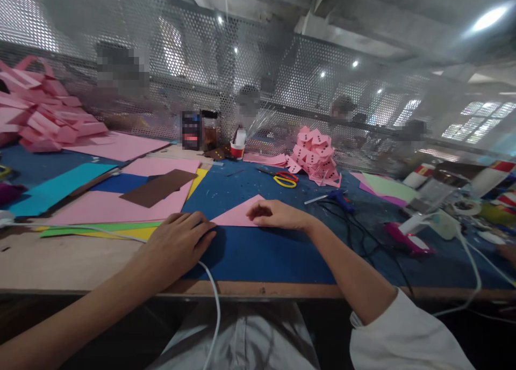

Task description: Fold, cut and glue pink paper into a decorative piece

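A pink paper sheet (241, 213) lies on the blue mat (266, 252) in front of me, one corner pointing away. My left hand (177, 244) rests palm down on the mat at the sheet's near left edge, fingers loosely together. My right hand (276, 214) presses fingertips on the sheet's right edge, fingers curled. Neither hand lifts anything. A white cable (212, 289) runs under my left hand and over the table edge.
Coloured paper sheets (116, 198) are stacked to the left. Scissors with red and yellow handles (284, 178) lie farther back, beside a heap of folded pink pieces (316, 156). Glue guns (397, 238) with cables sit at the right. A perforated metal screen (258, 80) closes the back.
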Action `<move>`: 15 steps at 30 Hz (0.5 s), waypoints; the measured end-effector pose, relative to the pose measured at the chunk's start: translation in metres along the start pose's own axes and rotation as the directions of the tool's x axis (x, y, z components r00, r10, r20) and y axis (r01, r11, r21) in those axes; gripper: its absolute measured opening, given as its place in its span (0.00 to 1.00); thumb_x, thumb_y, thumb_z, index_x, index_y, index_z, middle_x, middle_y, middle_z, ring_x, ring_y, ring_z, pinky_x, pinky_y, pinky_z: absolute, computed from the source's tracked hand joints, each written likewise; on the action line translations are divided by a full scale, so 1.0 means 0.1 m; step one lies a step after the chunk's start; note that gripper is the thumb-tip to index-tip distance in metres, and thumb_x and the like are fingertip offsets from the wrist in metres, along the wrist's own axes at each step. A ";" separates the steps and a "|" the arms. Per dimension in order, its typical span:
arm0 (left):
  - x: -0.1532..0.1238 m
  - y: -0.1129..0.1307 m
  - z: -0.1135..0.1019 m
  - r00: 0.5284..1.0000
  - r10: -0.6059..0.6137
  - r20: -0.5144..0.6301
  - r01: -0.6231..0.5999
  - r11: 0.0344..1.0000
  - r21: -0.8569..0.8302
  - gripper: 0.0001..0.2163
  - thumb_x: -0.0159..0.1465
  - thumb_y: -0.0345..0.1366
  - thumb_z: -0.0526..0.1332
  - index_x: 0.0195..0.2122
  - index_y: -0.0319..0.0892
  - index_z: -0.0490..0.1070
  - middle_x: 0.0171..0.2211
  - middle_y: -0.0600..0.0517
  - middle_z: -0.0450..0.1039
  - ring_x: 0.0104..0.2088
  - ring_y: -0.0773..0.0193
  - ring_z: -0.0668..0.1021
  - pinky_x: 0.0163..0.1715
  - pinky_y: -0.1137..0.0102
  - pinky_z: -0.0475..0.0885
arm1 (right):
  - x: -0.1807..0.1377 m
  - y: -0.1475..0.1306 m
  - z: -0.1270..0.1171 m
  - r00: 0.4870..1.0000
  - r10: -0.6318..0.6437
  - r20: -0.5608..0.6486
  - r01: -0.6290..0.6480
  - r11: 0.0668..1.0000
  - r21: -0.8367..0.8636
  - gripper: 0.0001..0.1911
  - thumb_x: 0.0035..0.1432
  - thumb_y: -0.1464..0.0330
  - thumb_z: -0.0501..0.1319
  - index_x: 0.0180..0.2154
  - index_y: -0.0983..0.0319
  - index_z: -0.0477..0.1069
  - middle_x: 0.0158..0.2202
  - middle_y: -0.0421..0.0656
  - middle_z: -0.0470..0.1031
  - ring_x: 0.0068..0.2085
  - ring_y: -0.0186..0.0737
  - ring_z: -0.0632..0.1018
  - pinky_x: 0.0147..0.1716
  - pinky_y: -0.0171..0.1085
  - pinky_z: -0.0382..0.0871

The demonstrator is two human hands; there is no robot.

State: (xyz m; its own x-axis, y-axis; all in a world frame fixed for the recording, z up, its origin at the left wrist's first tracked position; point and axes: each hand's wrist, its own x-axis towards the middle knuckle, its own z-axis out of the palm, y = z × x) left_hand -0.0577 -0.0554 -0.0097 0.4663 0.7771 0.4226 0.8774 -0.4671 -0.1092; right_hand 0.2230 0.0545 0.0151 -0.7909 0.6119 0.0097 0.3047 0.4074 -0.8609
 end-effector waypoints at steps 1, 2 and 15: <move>0.00 0.00 0.00 1.000 -0.003 -0.001 0.003 1.000 -0.003 0.14 0.73 0.41 0.51 0.47 0.45 0.76 0.41 0.47 0.76 0.42 0.53 0.77 0.47 0.55 0.68 | 0.00 -0.01 0.02 1.000 0.000 0.004 0.000 1.000 -0.023 0.14 0.59 0.72 0.64 0.48 0.64 0.73 0.48 0.46 0.77 0.49 0.39 0.77 0.53 0.41 0.69; 0.00 0.00 -0.01 1.000 -0.006 -0.002 0.006 1.000 -0.007 0.15 0.73 0.41 0.51 0.47 0.45 0.76 0.41 0.47 0.76 0.42 0.53 0.77 0.47 0.55 0.68 | 0.00 -0.03 0.04 1.000 0.002 0.004 -0.001 0.999 -0.037 0.14 0.58 0.73 0.64 0.48 0.64 0.73 0.48 0.46 0.77 0.48 0.38 0.77 0.52 0.40 0.70; 0.00 -0.01 -0.01 0.999 -0.041 -0.008 0.040 0.999 -0.018 0.15 0.73 0.41 0.52 0.44 0.44 0.78 0.40 0.47 0.76 0.42 0.53 0.77 0.49 0.55 0.69 | -0.04 -0.05 -0.04 0.998 -0.010 0.068 0.006 0.999 0.051 0.23 0.50 0.84 0.56 0.47 0.65 0.73 0.49 0.46 0.78 0.50 0.37 0.78 0.55 0.41 0.69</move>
State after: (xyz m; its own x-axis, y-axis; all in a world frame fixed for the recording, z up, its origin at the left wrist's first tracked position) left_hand -0.0584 -0.0553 -0.0087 0.4294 0.7921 0.4338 0.8935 -0.4427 -0.0761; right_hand 0.2271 0.0530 0.0214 -0.8280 0.5604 -0.0166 0.2724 0.3763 -0.8855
